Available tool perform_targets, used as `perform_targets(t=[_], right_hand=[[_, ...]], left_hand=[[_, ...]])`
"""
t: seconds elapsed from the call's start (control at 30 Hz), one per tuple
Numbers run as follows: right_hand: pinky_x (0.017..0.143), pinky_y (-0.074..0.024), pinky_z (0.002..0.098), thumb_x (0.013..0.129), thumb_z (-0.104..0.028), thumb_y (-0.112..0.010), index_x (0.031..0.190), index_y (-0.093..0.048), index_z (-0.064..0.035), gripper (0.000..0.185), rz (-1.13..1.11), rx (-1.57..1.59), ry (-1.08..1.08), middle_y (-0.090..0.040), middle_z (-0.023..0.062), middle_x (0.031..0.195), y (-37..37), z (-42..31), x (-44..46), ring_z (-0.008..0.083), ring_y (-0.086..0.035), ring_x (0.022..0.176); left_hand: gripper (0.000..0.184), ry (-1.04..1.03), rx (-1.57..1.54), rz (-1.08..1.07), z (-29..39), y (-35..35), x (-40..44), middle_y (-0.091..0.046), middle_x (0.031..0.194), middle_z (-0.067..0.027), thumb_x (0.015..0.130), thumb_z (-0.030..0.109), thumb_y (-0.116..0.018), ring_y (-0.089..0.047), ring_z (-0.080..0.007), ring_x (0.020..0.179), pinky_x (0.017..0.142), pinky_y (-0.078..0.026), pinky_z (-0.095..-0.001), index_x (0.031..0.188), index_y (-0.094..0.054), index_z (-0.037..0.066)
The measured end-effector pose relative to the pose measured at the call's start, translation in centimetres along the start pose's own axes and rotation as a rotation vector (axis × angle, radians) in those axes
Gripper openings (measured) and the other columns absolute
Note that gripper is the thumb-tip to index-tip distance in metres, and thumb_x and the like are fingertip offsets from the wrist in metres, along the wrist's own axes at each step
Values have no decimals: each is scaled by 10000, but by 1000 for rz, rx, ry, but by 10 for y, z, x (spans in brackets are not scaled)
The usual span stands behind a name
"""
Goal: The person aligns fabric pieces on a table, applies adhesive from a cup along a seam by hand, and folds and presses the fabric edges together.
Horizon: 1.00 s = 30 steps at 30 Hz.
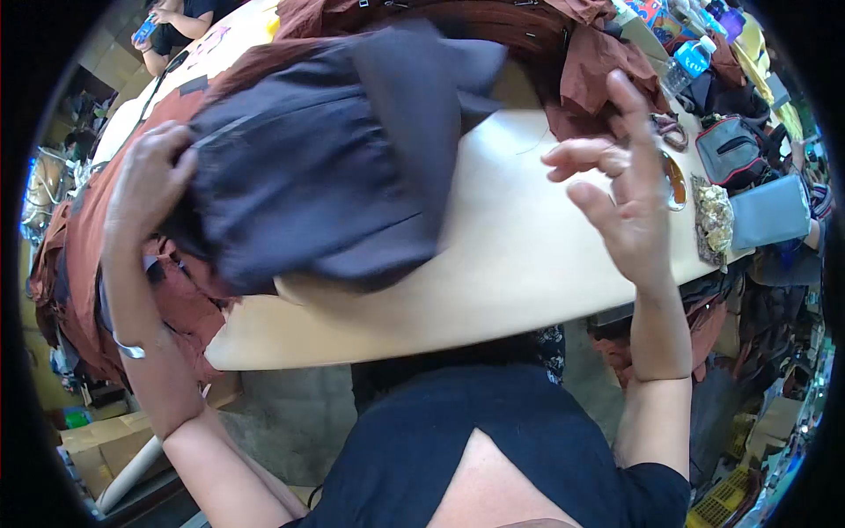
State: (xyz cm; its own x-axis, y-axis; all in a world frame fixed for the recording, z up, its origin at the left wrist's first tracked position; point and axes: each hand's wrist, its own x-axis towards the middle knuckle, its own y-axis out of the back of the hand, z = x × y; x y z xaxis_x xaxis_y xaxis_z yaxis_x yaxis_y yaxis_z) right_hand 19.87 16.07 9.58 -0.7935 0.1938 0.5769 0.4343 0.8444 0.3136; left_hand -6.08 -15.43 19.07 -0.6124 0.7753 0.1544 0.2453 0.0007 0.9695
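A dark navy cloth garment [308, 167] with seams lies partly folded over the left half of the pale table, its upper right part blurred by motion. My left hand [157, 176] is closed on its left edge, thumb and fingers bent at the fabric. My right hand [625, 198] is raised over the right side of the table, apart from the garment, fingers spread and holding nothing. Under and around the dark garment lies reddish-brown cloth [92, 246], hanging over the table's left side.
More reddish-brown garments [493, 22] are heaped at the table's back. On the right stand a water bottle [691, 57], a grey pouch [732, 150], a roll of tape [675, 180] and a grey-blue box [770, 214]. Another person [180, 22] holds a blue object at upper left.
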Motion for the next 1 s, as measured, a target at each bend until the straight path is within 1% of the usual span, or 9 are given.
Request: perform_targets(t=[0.17,0.33,0.47,0.57,0.67,0.73,0.8,0.83,1.0], right_hand=[[816,-479,323,831,-85,-623,1446,-209,-107,742,-39,-228,-103,-655,92,883,-15,34,-16,183,-640,792],[782,-476,318,831,-64,-597,1449,-197,-143,740,-68,-165,-229,-641,115,976,-34,51,-2,186,-634,805],[755,-480,322,842,-68,-577,1449,-200,-160,720,-126,-131,-270,-623,118,1049,-44,62,14,183,-630,823],[792,-484,333,843,-48,-556,1449,-199,-176,714,-148,-148,-302,-615,122,1065,-46,62,15,177,-628,823],[831,-483,336,819,-9,-539,1446,-208,-170,727,-161,-130,-312,-606,139,1094,-45,65,18,200,-626,854],[859,-478,343,789,20,-531,1440,-220,-157,743,-151,-137,-249,-586,155,1140,-48,71,21,232,-616,907],[885,-471,357,754,47,-525,1433,-233,-141,762,-126,-164,-101,-554,172,1207,-62,79,33,274,-599,980],[973,-405,385,747,37,-561,1428,-271,-135,759,-124,-163,9,-437,123,1368,-71,81,41,274,-493,1170],[1065,-304,398,640,77,-598,1414,-299,-130,855,-168,-226,284,-401,124,1401,-124,93,83,331,-359,1299]], left_hand=[[253,304,357,83,-91,-16,-10,-597,1033,-201,852,99,-460,-561,-354,999,898,-430,-415,1027,-594,-26],[261,-76,88,604,70,-31,-8,-589,1179,-82,883,271,-551,-561,-272,1078,913,-433,-394,1081,-625,120],[671,-190,-54,392,166,-85,1,-520,1260,-57,720,513,-669,-470,-270,1186,1024,-318,-426,1289,-505,199],[349,-146,-91,229,154,-145,15,-594,953,-80,775,253,-663,-547,-234,981,910,-373,-385,1092,-596,122],[190,-88,-692,204,120,-146,4,-624,946,-94,855,168,-594,-578,-231,923,827,-430,-337,1016,-624,71],[248,184,-1184,131,99,-128,-18,-627,1068,-59,871,72,-546,-575,-208,1005,881,-436,-360,1114,-585,41],[352,234,-1765,408,69,-149,-47,-566,1197,-83,897,71,-506,-529,-182,1108,968,-409,-345,1241,-500,-7],[352,294,-1915,464,72,-144,-56,-560,1203,-84,908,71,-489,-531,-179,1108,973,-412,-338,1252,-489,-5],[341,537,-2382,661,80,-118,-83,-553,1201,-81,926,67,-463,-538,-169,1094,977,-419,-318,1261,-479,2]])
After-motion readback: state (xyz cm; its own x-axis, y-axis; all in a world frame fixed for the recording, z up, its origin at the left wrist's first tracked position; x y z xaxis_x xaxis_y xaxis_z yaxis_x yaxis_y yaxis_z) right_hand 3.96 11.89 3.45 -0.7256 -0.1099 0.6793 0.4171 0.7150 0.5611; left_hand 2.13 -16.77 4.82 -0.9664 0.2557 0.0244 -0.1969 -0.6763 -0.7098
